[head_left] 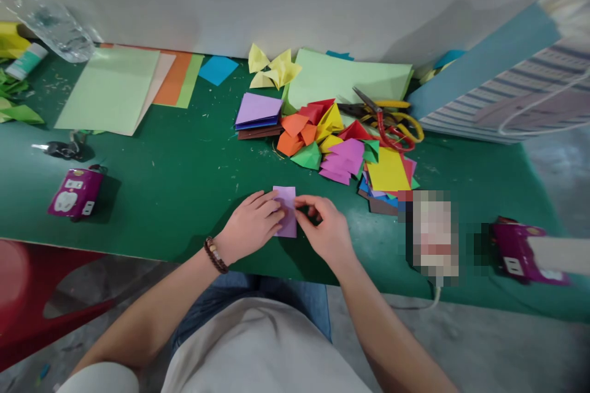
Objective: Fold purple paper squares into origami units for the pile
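A small lilac paper (287, 209), folded to a narrow rectangle, lies on the green table (175, 184) near its front edge. My left hand (251, 224), with a bead bracelet on the wrist, presses its fingers flat on the paper's left side. My right hand (322, 230) pinches the paper's right edge between thumb and fingertips. Just behind the hands lies a heap of folded coloured paper pieces (322, 135) and a stack of paper squares (258, 113).
Scissors with yellow and red handles (387, 120) lie behind the heap. Large paper sheets (115, 89) lie at the back left near a plastic bottle (46, 15). Purple packs (76, 191) (520, 252), keys (62, 148), a paper bag (507, 80), a red stool (27, 301).
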`<state>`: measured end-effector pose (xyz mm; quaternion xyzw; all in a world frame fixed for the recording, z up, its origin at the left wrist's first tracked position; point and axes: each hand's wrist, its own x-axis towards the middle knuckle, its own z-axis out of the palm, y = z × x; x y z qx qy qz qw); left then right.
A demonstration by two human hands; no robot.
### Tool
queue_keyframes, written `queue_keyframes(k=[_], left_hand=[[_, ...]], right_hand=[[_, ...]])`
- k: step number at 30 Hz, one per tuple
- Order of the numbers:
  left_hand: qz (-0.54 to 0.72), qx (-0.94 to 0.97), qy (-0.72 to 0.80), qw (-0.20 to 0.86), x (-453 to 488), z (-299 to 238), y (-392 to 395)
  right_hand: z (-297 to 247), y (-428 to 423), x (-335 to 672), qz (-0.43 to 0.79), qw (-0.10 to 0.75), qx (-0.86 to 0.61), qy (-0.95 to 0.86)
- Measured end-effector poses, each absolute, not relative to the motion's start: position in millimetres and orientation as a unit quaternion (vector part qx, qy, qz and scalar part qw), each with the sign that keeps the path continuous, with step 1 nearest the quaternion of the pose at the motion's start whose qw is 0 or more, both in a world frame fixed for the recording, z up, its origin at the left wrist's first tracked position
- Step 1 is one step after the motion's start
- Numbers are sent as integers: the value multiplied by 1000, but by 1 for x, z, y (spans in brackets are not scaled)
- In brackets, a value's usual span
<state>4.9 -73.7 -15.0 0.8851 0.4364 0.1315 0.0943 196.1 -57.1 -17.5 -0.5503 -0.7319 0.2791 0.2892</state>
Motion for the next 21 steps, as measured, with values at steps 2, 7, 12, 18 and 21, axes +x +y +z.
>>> queue_keyframes(k=[2, 7, 12, 18, 21], left_hand=[[132, 886, 435, 89, 5, -15, -74], [124, 891, 432, 66, 6, -15, -75], [125, 893, 429, 52, 6, -17, -76], [125, 893, 429, 60, 6, -20, -76], [129, 891, 430, 64, 6, -20, -76]], right_hand=[[-16, -45, 194, 255, 278, -555, -741], [-17, -19, 186, 219, 252, -535, -776], [-22, -17, 183, 241, 258, -533, -769], [-24, -16, 182, 238, 274, -537, -761], [-24, -16, 181, 232, 274, -541, -760]])
